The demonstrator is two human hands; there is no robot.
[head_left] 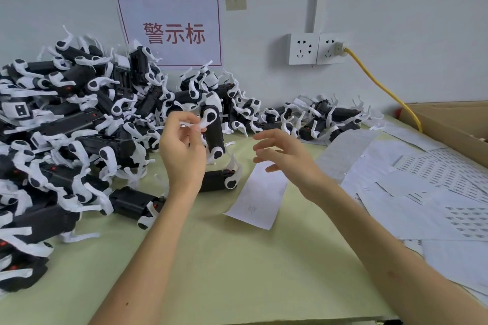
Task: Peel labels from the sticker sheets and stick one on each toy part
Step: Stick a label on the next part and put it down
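Over the matte green table [211, 258], left hand [182, 150] pinches a smooth black-and-white toy part [215, 134]; right hand [285, 155] spreads.

A table topped with pale green matte material [237, 258] fills the lower and middle frame. A large heap of black-and-white plastic toy parts [66, 126] is piled on it at the left, and a smaller cluster [317, 119] is laid along its far edge, right of centre. A single toy part [214, 179] lies near centre, beside a narrow white paper strip [260, 195]. Overlapping white sticker sheets [435, 192] are spread at the right, bordered by a brown cardboard box [449, 124].
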